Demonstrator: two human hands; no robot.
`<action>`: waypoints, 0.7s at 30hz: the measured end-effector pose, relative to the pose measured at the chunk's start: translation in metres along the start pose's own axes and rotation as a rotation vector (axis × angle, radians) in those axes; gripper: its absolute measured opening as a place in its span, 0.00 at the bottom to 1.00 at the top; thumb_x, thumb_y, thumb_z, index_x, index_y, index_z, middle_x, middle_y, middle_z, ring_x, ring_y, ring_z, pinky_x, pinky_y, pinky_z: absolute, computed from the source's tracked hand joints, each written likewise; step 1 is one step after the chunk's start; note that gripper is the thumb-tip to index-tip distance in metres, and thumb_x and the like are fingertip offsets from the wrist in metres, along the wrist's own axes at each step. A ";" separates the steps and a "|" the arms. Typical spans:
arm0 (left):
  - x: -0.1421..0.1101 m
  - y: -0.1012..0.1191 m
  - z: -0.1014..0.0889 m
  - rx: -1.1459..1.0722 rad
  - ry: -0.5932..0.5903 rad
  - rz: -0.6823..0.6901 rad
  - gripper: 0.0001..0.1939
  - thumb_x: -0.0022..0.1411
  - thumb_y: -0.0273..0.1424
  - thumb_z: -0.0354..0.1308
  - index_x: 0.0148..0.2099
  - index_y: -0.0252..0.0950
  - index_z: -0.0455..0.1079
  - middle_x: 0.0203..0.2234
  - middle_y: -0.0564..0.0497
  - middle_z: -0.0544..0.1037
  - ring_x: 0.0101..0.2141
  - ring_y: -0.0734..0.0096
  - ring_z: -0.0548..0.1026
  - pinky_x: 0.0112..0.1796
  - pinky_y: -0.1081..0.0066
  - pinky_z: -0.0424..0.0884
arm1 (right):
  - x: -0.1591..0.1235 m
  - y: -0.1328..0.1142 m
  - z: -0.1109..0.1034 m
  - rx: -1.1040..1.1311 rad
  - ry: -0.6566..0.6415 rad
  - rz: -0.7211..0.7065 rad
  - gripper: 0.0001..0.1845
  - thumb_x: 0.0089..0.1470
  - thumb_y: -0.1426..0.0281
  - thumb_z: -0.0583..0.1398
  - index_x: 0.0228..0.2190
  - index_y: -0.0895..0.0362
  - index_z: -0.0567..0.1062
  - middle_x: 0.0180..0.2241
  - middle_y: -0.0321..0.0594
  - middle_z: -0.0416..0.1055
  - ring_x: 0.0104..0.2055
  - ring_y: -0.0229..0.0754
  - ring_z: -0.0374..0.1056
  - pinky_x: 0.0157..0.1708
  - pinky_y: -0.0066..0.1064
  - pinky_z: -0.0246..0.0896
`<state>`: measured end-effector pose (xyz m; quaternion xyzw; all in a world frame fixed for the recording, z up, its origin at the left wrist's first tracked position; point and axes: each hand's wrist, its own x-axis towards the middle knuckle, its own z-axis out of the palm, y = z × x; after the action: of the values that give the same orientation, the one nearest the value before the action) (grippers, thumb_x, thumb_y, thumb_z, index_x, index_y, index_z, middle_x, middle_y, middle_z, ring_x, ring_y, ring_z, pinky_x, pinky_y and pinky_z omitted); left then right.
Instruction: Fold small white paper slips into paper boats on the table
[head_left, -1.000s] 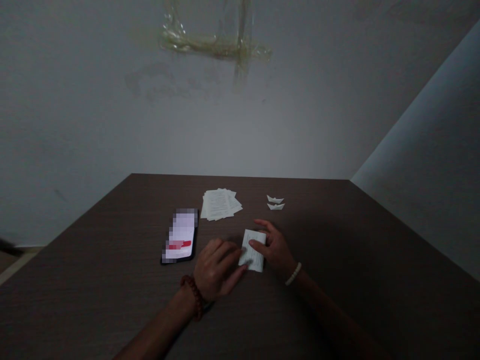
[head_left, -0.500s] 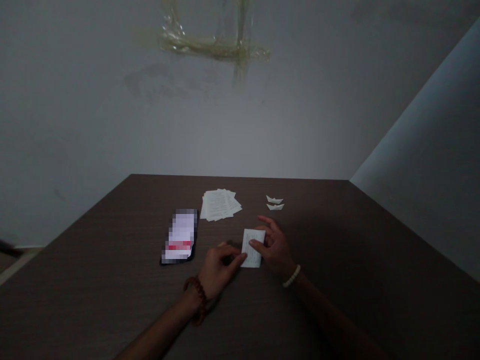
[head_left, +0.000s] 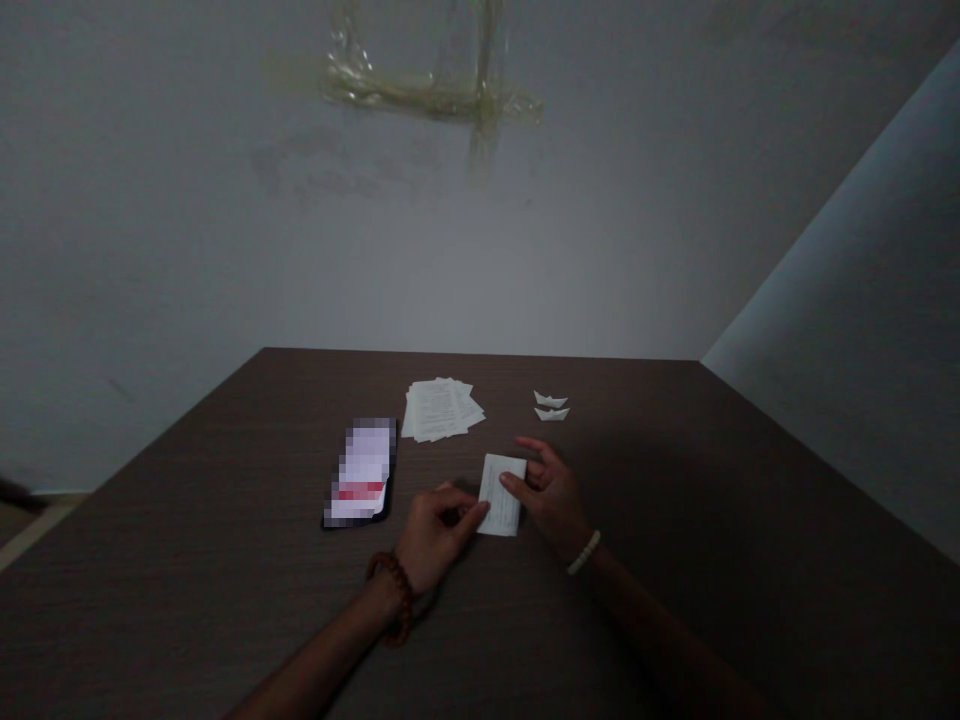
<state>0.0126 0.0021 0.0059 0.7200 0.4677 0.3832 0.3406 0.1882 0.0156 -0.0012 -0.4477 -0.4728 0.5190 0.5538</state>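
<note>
Between my hands is a small folded sheet of printed paper (head_left: 501,498), tilted slightly. My left hand (head_left: 436,532) pinches its lower left edge, thumb on top and the other fingers partly hidden behind. On the right edge, my right hand (head_left: 553,497) grips the paper with the thumb across its face; the index finger sticks out beyond the paper's upper right corner. Two small folded paper boats, a far one (head_left: 551,399) and a near one (head_left: 553,414), lie past my right hand.
A fanned stack of printed sheets (head_left: 439,408) lies toward the back of the dark brown table (head_left: 225,560). Left of my hands is a phone (head_left: 364,470) with its screen lit. Behind the table rises a grey wall (head_left: 480,260) with tape stuck on it.
My left hand has gone from loose fingers at the paper's lower edge to a pinch on its left side. The paper has shifted slightly left; my right hand keeps its grip.
</note>
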 end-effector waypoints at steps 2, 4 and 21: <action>0.001 -0.001 -0.001 -0.037 0.010 -0.034 0.13 0.59 0.38 0.57 0.31 0.34 0.76 0.23 0.51 0.74 0.26 0.70 0.71 0.29 0.71 0.66 | 0.000 0.001 0.000 0.002 -0.028 0.029 0.35 0.41 0.63 0.68 0.48 0.57 0.61 0.29 0.40 0.77 0.28 0.44 0.73 0.27 0.33 0.68; 0.001 -0.003 -0.001 -0.092 0.037 -0.073 0.13 0.58 0.39 0.58 0.34 0.34 0.76 0.24 0.51 0.75 0.26 0.71 0.71 0.28 0.72 0.66 | -0.002 0.001 0.001 0.003 -0.062 0.057 0.36 0.41 0.63 0.68 0.49 0.57 0.61 0.29 0.40 0.77 0.27 0.44 0.74 0.26 0.32 0.68; 0.002 -0.006 -0.002 -0.157 0.179 -0.172 0.13 0.52 0.39 0.62 0.32 0.33 0.77 0.21 0.52 0.75 0.25 0.72 0.70 0.27 0.74 0.66 | -0.010 -0.003 0.005 -0.064 -0.172 0.052 0.31 0.43 0.64 0.67 0.47 0.59 0.64 0.32 0.43 0.78 0.31 0.45 0.75 0.31 0.35 0.69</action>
<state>0.0090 0.0063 0.0026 0.6114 0.5248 0.4506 0.3845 0.1841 0.0051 0.0022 -0.4311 -0.5230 0.5544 0.4830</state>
